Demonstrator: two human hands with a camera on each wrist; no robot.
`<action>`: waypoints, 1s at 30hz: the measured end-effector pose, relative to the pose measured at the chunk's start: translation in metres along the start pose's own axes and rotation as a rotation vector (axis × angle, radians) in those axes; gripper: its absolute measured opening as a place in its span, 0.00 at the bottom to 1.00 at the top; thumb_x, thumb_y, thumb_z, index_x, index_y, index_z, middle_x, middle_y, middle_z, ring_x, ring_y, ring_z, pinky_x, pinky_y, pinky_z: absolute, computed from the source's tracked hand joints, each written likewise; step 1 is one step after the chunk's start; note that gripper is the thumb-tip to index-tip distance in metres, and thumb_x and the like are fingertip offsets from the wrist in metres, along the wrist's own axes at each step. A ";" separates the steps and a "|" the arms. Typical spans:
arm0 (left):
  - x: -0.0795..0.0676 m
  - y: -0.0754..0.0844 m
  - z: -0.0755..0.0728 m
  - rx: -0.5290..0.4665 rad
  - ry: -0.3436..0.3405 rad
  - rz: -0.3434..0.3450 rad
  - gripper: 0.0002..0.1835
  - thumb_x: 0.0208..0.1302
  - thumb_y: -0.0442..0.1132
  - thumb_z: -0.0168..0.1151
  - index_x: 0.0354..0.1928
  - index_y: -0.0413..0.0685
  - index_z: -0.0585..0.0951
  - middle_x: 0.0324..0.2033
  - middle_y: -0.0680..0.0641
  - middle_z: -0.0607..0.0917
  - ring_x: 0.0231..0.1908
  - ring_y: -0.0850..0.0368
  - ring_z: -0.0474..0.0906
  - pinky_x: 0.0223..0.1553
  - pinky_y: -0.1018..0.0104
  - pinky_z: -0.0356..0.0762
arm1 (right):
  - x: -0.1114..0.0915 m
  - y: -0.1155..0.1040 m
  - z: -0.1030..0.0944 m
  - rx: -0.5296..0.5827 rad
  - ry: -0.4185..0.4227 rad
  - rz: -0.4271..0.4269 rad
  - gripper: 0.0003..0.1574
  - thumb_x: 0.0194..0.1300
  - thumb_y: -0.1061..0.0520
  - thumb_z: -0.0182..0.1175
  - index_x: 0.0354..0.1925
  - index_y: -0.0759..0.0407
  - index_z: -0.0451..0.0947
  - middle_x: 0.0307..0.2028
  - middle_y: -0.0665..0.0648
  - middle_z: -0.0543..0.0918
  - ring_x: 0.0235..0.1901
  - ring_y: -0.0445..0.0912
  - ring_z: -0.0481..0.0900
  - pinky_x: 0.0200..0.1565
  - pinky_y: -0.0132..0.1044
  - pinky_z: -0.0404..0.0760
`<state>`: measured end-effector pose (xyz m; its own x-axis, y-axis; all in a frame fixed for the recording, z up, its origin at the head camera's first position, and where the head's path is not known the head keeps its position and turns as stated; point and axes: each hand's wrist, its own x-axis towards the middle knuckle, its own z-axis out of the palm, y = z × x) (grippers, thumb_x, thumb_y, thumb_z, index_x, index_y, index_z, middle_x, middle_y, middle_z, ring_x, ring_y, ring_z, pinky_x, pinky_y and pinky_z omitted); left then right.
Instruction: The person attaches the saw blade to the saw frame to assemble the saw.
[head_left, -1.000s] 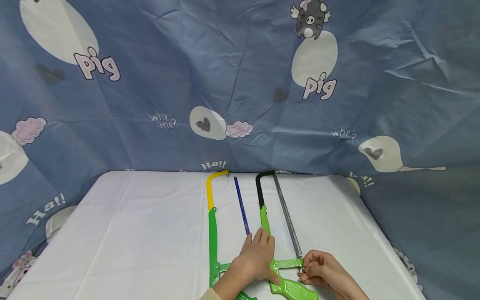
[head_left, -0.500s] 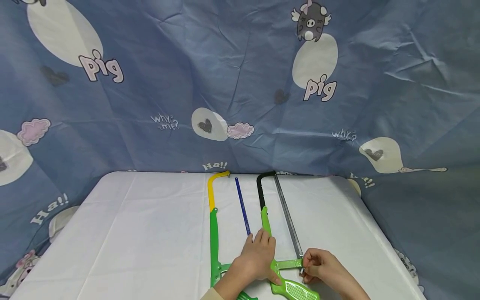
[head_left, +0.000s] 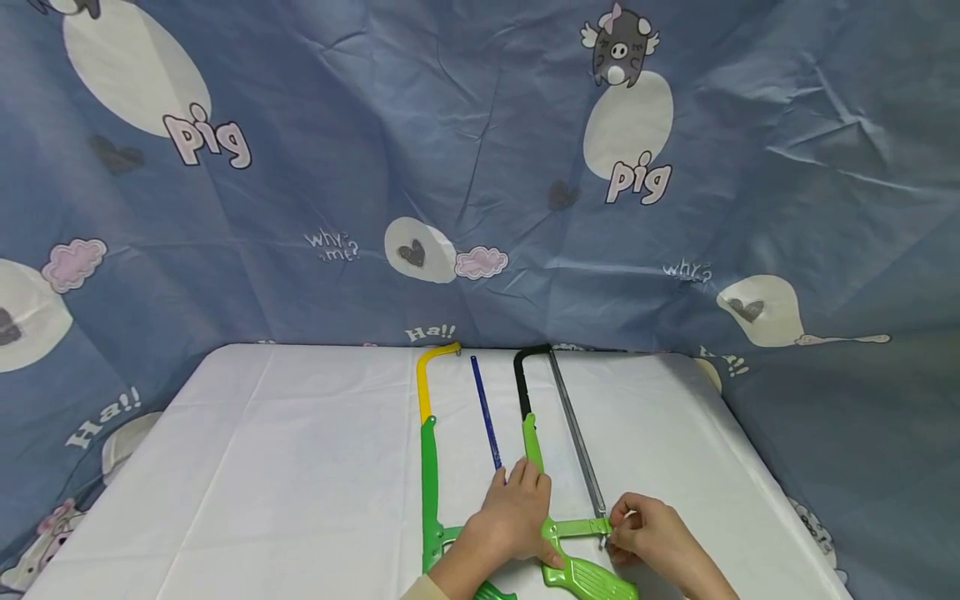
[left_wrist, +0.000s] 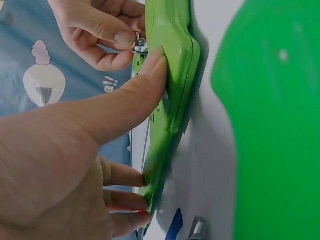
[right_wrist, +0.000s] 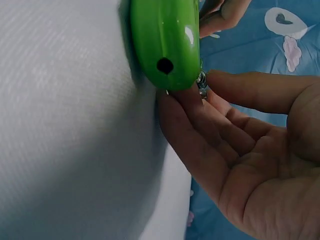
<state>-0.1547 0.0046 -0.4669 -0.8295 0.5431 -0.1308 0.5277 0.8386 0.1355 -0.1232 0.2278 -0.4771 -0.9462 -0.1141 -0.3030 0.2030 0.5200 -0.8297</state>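
A hacksaw with a light green handle (head_left: pixel 592 577) and black front frame (head_left: pixel 521 379) lies on the white table. Its long grey blade (head_left: pixel 573 425) runs along its right side. My left hand (head_left: pixel 513 517) holds the frame down, thumb on the handle and fingers on the green bar, as the left wrist view shows. My right hand (head_left: pixel 652 533) is at the blade's near end, thumb and fingers round a small metal wing nut (right_wrist: pixel 202 82) on the tension screw (left_wrist: pixel 141 47). The fingers partly hide the nut.
Left of my left hand lies a second hacksaw (head_left: pixel 429 475), dark green with a yellow front and no blade fitted. A loose blue blade (head_left: pixel 486 412) lies between the two saws, its near end hidden by my left hand. A blue printed cloth (head_left: pixel 337 167) hangs behind the table.
My right hand's fingers have shifted slightly right at the screw, and more of the metal end shows. My left hand and both saws stay in place; the head view has tilted a little.
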 end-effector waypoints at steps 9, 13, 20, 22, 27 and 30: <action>-0.004 -0.004 0.002 -0.050 0.006 -0.007 0.57 0.41 0.73 0.72 0.68 0.43 0.69 0.68 0.39 0.69 0.73 0.42 0.61 0.69 0.40 0.64 | 0.000 -0.006 0.002 -0.158 0.112 -0.037 0.07 0.54 0.63 0.67 0.33 0.63 0.79 0.22 0.54 0.84 0.20 0.45 0.80 0.24 0.36 0.78; -0.006 -0.009 -0.001 -0.093 0.007 -0.016 0.56 0.43 0.71 0.73 0.71 0.48 0.69 0.72 0.42 0.67 0.74 0.42 0.58 0.70 0.39 0.61 | 0.002 -0.009 0.002 -0.206 0.159 -0.041 0.07 0.54 0.62 0.68 0.32 0.61 0.79 0.22 0.52 0.84 0.20 0.44 0.79 0.24 0.34 0.73; -0.010 -0.020 -0.001 -0.111 0.066 -0.001 0.51 0.45 0.70 0.72 0.70 0.52 0.71 0.71 0.45 0.68 0.74 0.42 0.59 0.69 0.38 0.63 | 0.009 -0.017 0.002 -0.215 0.209 0.003 0.07 0.54 0.62 0.69 0.32 0.59 0.80 0.23 0.52 0.84 0.22 0.45 0.80 0.25 0.36 0.73; -0.012 -0.025 -0.002 -0.135 0.080 -0.004 0.51 0.45 0.69 0.72 0.70 0.53 0.71 0.72 0.46 0.68 0.74 0.41 0.59 0.70 0.37 0.62 | 0.012 -0.019 0.002 -0.219 0.225 0.001 0.07 0.54 0.62 0.69 0.33 0.59 0.81 0.24 0.51 0.84 0.22 0.45 0.80 0.25 0.37 0.74; -0.019 -0.042 -0.008 -0.200 0.097 -0.026 0.50 0.48 0.66 0.73 0.71 0.52 0.69 0.73 0.45 0.66 0.76 0.41 0.56 0.71 0.35 0.57 | 0.016 -0.022 0.003 -0.277 0.264 0.002 0.08 0.55 0.59 0.70 0.35 0.58 0.82 0.25 0.50 0.85 0.24 0.42 0.79 0.26 0.36 0.75; -0.023 -0.052 -0.011 -0.223 0.108 -0.040 0.49 0.50 0.65 0.72 0.72 0.53 0.68 0.74 0.44 0.65 0.76 0.40 0.55 0.72 0.34 0.56 | 0.017 -0.024 0.002 -0.307 0.269 -0.013 0.11 0.55 0.59 0.70 0.38 0.58 0.83 0.27 0.50 0.86 0.26 0.42 0.79 0.28 0.37 0.76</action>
<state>-0.1653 -0.0517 -0.4599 -0.8700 0.4917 -0.0365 0.4502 0.8225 0.3477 -0.1437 0.2114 -0.4638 -0.9886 0.0818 -0.1266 0.1445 0.7534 -0.6415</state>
